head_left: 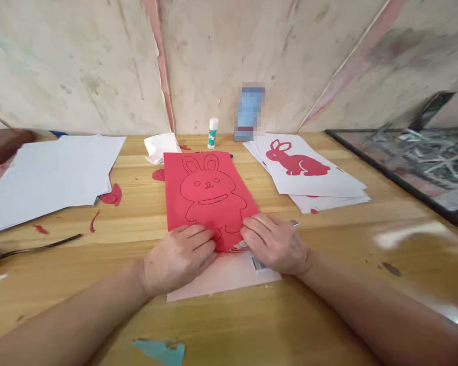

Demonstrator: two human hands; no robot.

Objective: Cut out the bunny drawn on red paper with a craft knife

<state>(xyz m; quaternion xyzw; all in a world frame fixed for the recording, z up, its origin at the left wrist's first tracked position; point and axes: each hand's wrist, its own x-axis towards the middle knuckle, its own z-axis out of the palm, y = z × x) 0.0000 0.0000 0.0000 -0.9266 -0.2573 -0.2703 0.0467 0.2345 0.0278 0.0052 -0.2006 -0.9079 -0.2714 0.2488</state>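
Observation:
A sheet of red paper (pixel 208 203) with a bunny outline drawn in dark lines lies in front of me, its near edge curling up. My left hand (pixel 179 256) is closed on its near left corner, fingers curled over the paper. At the near right corner, my right hand (pixel 275 245) also grips it, thumb hidden. Under the red paper, a pale sheet (pixel 198 285) with a small barcode-like patch sticks out towards me. The lower end of the drawing is partly hidden by my fingers and the bend.
White paper stacks lie left (pixel 61 173) and right; the right one is topped by a red rabbit cutout (pixel 299 161). A glue stick (pixel 212 134) stands near the wall beside crumpled tissue (pixel 161 146). Red scraps (pixel 112 195) are scattered about. A black-rimmed tray (pixel 389 173) is far right.

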